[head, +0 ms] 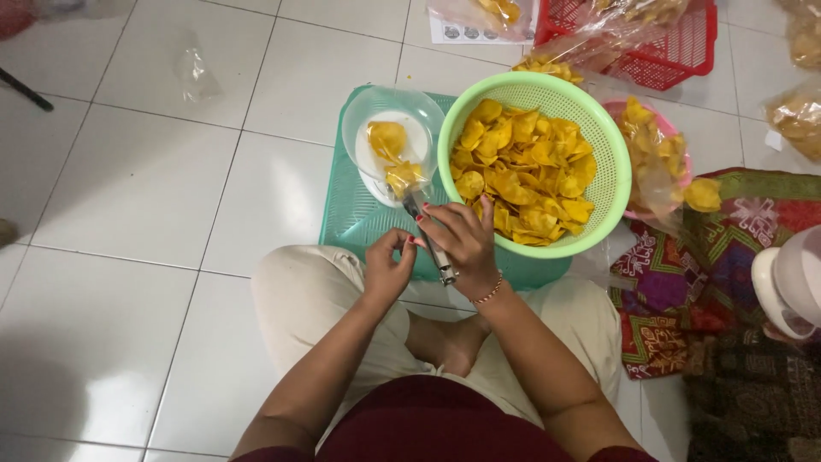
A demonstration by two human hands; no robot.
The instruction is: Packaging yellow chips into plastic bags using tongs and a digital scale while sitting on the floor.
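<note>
Metal tongs (430,239) are gripped in the right hand (462,239), tips in a clear bag (389,141) ahead. Left hand (389,269), beside it, pinches the bag's edge, fingers curled.

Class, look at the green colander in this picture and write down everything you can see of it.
The colander is a round, light green bowl that looks like plastic, its wall pierced with fine rows of holes below a smooth rim. It stands upright on a teal mat laid on the white tile floor, in front of the seated person's knees. It is nearly full of yellow-orange chips. The right hand, which holds metal tongs, overlaps its near rim. A pink basket sits close behind it.
</note>
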